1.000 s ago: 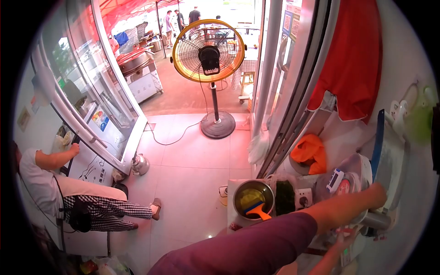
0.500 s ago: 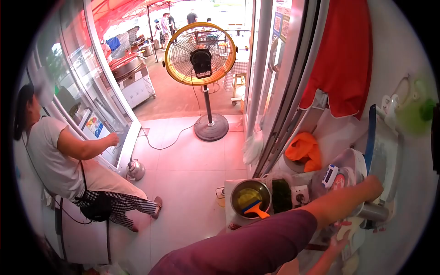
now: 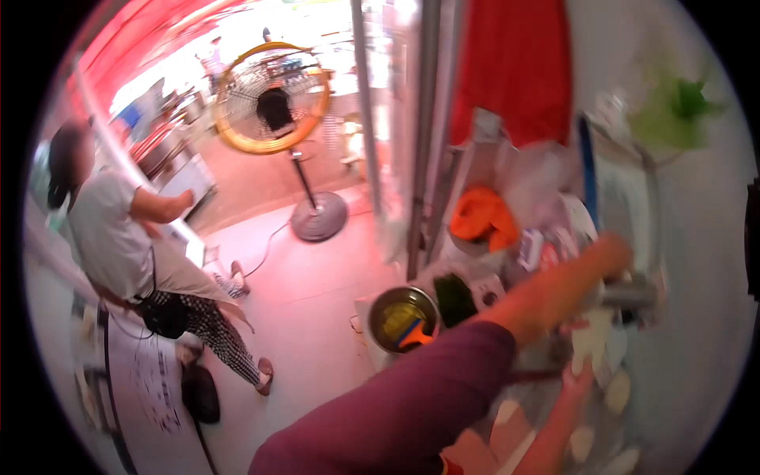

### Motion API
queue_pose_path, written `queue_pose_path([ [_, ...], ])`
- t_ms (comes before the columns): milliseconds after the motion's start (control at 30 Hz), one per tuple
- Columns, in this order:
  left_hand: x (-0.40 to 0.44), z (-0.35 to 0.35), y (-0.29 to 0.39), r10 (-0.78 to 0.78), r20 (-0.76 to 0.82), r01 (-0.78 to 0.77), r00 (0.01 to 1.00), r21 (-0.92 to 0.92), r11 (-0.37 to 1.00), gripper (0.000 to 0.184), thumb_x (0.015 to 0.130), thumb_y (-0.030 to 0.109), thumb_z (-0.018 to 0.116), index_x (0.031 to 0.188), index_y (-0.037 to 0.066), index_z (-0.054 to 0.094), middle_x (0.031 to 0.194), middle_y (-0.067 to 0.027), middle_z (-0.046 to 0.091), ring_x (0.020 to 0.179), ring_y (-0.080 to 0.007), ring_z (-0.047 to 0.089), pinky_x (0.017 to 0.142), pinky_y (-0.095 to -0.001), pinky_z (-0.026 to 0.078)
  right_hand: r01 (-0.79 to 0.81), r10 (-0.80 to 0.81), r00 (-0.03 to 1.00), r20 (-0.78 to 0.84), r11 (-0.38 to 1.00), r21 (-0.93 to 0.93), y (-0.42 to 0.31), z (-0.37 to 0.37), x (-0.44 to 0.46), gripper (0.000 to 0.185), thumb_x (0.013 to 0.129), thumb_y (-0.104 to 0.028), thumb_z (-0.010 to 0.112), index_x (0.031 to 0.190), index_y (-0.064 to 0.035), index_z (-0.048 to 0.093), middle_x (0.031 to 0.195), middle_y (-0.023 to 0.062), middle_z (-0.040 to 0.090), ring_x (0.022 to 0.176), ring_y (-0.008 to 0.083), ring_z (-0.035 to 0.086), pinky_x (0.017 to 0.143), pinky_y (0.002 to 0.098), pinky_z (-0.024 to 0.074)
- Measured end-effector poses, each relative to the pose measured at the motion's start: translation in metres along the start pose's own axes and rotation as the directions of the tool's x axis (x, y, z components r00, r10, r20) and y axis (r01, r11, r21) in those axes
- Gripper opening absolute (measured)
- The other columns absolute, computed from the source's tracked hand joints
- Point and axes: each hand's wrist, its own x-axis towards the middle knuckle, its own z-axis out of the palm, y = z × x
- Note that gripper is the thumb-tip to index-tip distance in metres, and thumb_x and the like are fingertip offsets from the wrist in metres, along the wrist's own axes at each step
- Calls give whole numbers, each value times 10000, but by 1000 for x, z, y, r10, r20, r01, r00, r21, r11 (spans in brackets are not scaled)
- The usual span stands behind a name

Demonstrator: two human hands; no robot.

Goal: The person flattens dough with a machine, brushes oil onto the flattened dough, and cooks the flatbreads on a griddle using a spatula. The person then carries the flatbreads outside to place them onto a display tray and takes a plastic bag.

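Head view: just beyond the right hand [image 3: 579, 381], nearer than the left hand [image 3: 613, 255], a flat cream-coloured piece [image 3: 589, 339] runs lengthwise toward the grey metal cylinder [image 3: 627, 296]; whether either hand's fingers grip, I can't tell.

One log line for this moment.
left hand: near metal cylinder | right hand: at pale piece, grip unclear | bowl: orange-handled tool inside

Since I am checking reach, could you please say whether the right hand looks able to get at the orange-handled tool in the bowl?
Probably not directly: the outstretched left arm lies between the right hand and the orange-handled tool, though its handle shows.
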Motion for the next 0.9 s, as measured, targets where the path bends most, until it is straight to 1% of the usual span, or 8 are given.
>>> queue_pose_path([
  [133, 12, 20, -12, 53, -106, -54, 993, -11, 998, 211, 686, 236, 592, 869, 201, 691, 872, -96, 654, 865, -282, 614, 740, -417, 472, 78, -70, 995, 66, 989, -122, 10, 34, -45, 304, 842, -75, 546, 1141, -59, 500, 1067, 100, 587, 951, 237, 584, 806, 361, 498],
  [200, 4, 2, -5, 5, -19, -5, 1000, -10, 1000, 271, 741, 307, 534, 923, 170, 680, 936, -109, 644, 897, -279, 602, 770, -392, 465, 75, -75, 997, -6, 997, -2, 10, 58, -65, 312, 852, -64, 535, 1159, -53, 481, 1097, 93, 577, 969, 241, 581, 797, 369, 508],
  [467, -29, -30, 26, -20, -291, -4, 956, -84, 996, 285, 827, 326, 470, 894, 120, 655, 941, -109, 628, 876, -302, 590, 755, -399, 465, 72, -62, 993, -100, 992, 106, -2, 62, -103, 359, 848, -28, 530, 1194, -21, 433, 1164, 132, 524, 1059, 282, 535, 868, 414, 492],
  [633, -37, -33, 44, 133, -778, -253, 614, -35, 967, 229, 823, 268, 575, 903, 64, 643, 872, -83, 639, 800, -207, 601, 676, -305, 468, 69, -48, 985, -167, 990, 121, -17, 81, -125, 370, 851, -23, 521, 1204, -4, 414, 1179, 143, 503, 1063, 293, 529, 869, 425, 493],
  [733, -83, -39, 100, -135, -379, -161, 915, -652, 741, 236, 833, 254, 553, 866, 36, 636, 810, -107, 623, 754, -174, 591, 653, -309, 454, 72, -49, 981, -187, 990, 118, -24, 81, -134, 372, 852, -26, 519, 1206, 3, 408, 1184, 155, 494, 1065, 303, 524, 872, 437, 489],
  [800, -113, 4, 116, 120, -102, -153, 988, -805, 573, 251, 849, 258, 535, 892, 28, 626, 777, -116, 610, 740, -150, 567, 648, -317, 443, 75, -62, 983, -173, 995, 72, -29, 80, -140, 376, 852, -27, 519, 1207, 9, 403, 1183, 161, 490, 1064, 313, 522, 872, 447, 488],
  [867, -140, 50, 129, 490, 65, -263, 870, -779, 569, 275, 855, 287, 528, 905, 34, 622, 765, -124, 603, 743, -159, 561, 659, -333, 446, 70, -60, 980, -190, 996, 47, -37, 76, -143, 375, 852, -28, 518, 1207, 12, 402, 1181, 165, 488, 1061, 319, 521, 870, 454, 487],
  [900, -146, 73, 132, 539, 264, -157, 800, -775, 612, 296, 865, 311, 507, 946, 47, 612, 793, -115, 611, 749, -167, 559, 666, -334, 445, 68, -59, 978, -198, 997, 36, -41, 75, -144, 375, 852, -28, 517, 1207, 13, 401, 1180, 167, 486, 1059, 322, 520, 868, 458, 486],
])
